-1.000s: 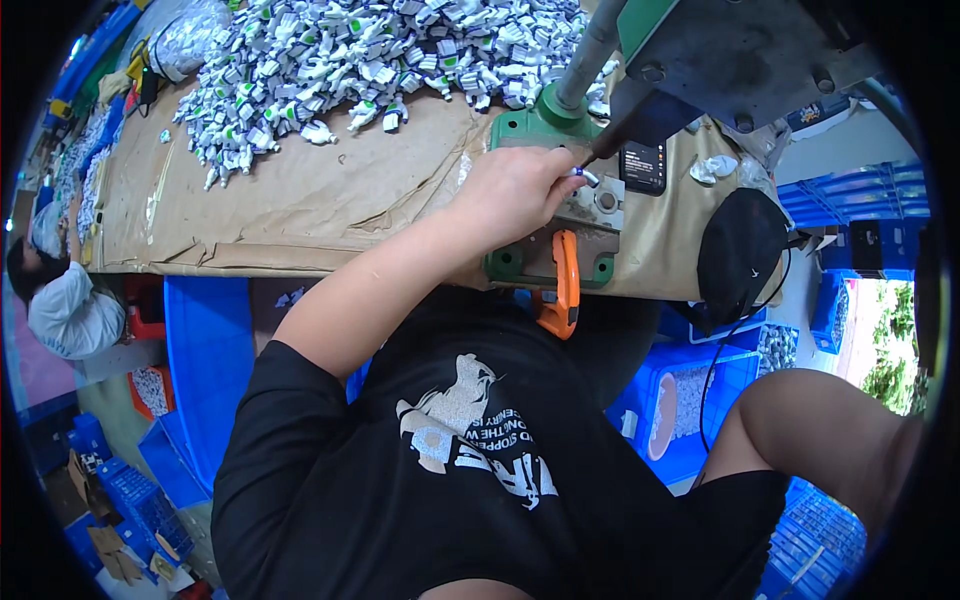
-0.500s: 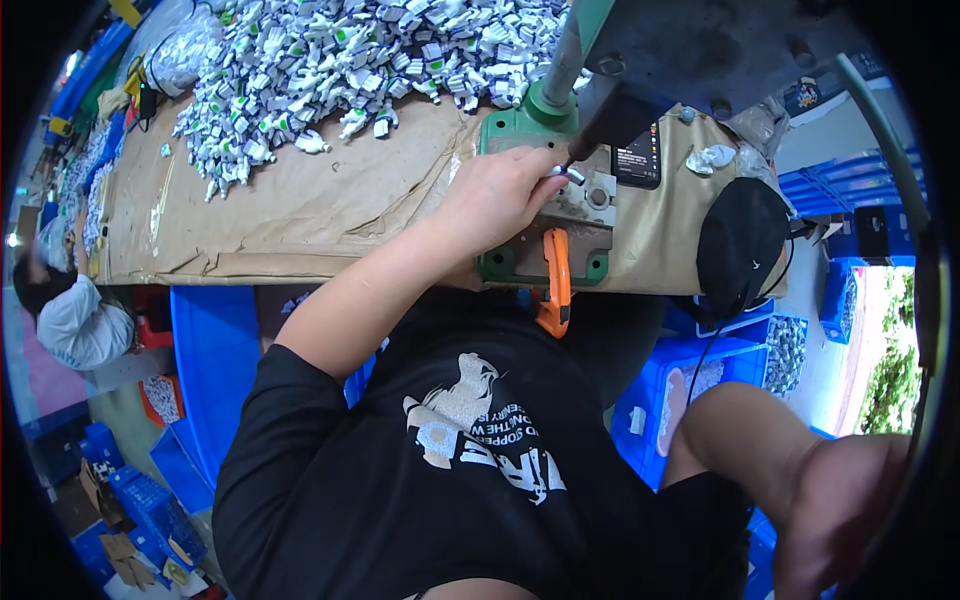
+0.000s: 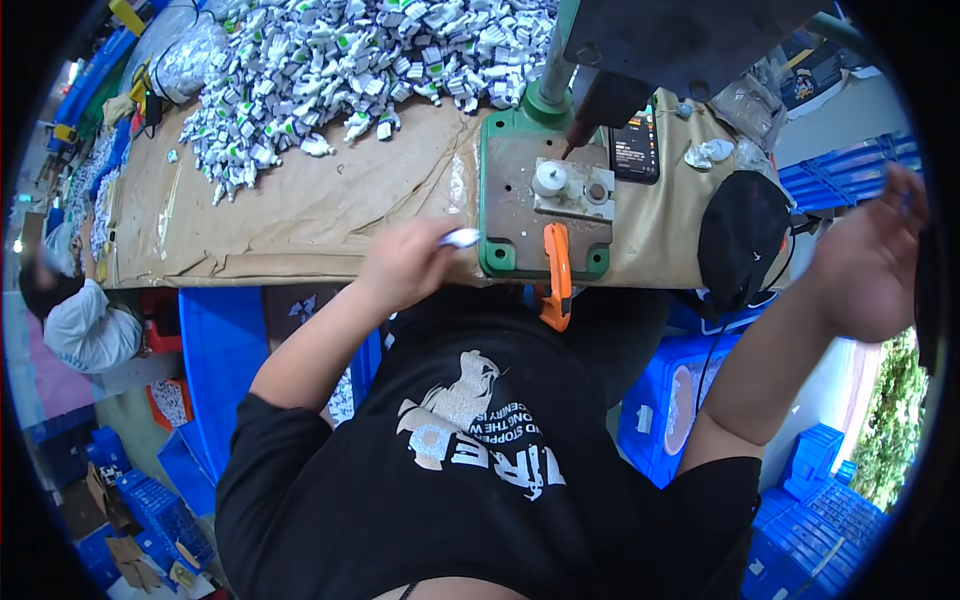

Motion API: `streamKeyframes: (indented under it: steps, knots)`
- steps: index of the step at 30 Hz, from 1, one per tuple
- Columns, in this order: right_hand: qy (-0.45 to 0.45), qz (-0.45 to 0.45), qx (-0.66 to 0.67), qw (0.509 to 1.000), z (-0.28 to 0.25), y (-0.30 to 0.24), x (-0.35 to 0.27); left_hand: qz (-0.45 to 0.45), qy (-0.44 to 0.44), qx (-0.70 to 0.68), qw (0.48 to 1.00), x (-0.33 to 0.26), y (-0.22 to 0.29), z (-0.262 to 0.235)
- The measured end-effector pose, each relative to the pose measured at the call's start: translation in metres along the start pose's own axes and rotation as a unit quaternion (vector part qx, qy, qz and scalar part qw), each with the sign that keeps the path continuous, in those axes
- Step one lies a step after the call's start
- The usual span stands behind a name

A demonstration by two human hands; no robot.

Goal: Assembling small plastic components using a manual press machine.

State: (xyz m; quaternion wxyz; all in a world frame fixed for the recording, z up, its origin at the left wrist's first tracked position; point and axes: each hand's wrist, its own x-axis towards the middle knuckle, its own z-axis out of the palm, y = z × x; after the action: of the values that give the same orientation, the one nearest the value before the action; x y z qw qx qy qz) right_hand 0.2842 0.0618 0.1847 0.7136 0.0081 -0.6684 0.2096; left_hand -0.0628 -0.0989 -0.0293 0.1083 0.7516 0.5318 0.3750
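White and blue, one small piece is pinched in the left hand, fingers closed, just left of one green press base on the worktop. One heap lies beyond. The right hand is raised; its hold I cannot tell.

white letters on black shirt, tiny unreadable text on phone

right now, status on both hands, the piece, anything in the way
Left hand pinching small white piece, left of green press base. Right hand raised far right, grip unclear. Orange tool over base's front edge, possibly in the way.
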Motion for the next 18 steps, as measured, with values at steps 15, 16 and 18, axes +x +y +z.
streamKeyframes:
  steps: [15, 16, 18]
  knots:
    - [-0.004, 0.418, -0.376, 0.827, -0.057, 0.098, -0.241, -0.071, 0.076, 0.166, 0.981, -0.137, -0.051, -0.057]
    - [-0.004, 0.418, -0.378, 0.826, -0.056, 0.096, -0.241, -0.130, 0.059, 0.167, 0.975, -0.113, -0.046, -0.058]
    - [-0.015, 0.415, -0.383, 0.825, -0.053, 0.094, -0.239, -0.124, 0.050, 0.152, 0.979, -0.053, -0.057, -0.054]
